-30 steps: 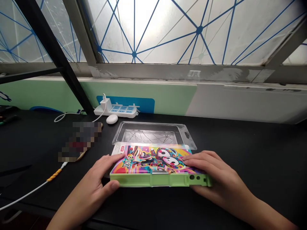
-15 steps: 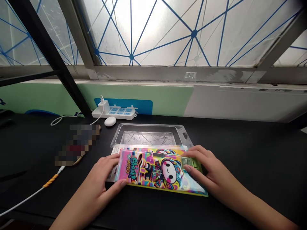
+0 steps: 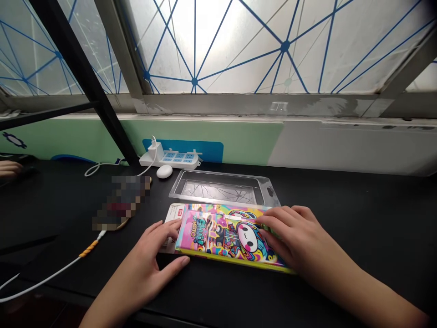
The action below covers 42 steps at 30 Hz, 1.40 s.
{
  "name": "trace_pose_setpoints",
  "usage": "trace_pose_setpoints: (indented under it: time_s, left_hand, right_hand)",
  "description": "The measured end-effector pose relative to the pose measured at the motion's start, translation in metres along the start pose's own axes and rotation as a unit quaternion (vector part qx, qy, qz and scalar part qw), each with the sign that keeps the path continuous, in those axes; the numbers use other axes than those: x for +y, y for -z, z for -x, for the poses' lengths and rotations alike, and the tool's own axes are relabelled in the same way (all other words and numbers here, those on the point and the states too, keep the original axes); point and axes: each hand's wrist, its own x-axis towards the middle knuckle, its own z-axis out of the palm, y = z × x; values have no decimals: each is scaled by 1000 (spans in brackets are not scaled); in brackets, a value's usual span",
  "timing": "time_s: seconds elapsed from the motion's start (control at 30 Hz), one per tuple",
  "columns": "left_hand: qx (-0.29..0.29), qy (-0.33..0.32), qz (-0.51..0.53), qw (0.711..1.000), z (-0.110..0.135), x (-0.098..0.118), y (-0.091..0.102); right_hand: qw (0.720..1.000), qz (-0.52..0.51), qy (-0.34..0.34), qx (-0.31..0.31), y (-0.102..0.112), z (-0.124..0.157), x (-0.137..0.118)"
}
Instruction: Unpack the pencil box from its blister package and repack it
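Now my right hand [image 3: 303,241] lies nearer, fingers spread flat on the cartoon-printed case [image 3: 221,237], its long axis crosswise just in front of the clear plastic tray [image 3: 218,173]; my left hand [image 3: 143,269] rests open at its left end.

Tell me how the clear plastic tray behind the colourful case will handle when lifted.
The clear plastic tray looks thin-walled, so it is probably very light and will flex if squeezed. Its wide, flat shape on the black table suggests it won't roll, though it may slide when pushed.
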Motion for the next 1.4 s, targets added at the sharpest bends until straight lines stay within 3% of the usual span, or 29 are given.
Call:
trace_pose_setpoints:
  time_s: [0.1,0.3,0.5,0.73,0.93,1.07,1.2,1.3,1.4]
  left_hand:
    - [6,15,50,999,1,-3,-2]
    - [-9,-28,56,998,1,-11,-7]
    - [-38,-64,38,996,-4,-6,-2]
    - [-59,-19,47,997,-3,2,1]
    - [-63,-27,64,996,-4,6,4]
    - [-68,-22,79,994,-4,10,3]
    - [-70,22,109,991,-4,10,3]
    - [-80,-3,90,993,-5,8,6]
    - [-76,-26,66,995,-7,5,8]
  right_hand:
    - [999,-11,-22,-25,-3,-11,-16]
    - [996,-21,-73,-48,-20,-30,-42]
    - [995,-33,-72,-55,-25,-34,-42]
    - [996,-36,-80,-21,-34,-30,-43]
    - [994,-62,-90,-15,-34,-30,-43]
    - [995,-47,-85,31,-31,-35,-42]
    - [993,-8,-35,112,-29,-37,-41]
    - [984,20,12,175,-20,-30,-42]
    - [985,1,59,164,-2,-16,-50]
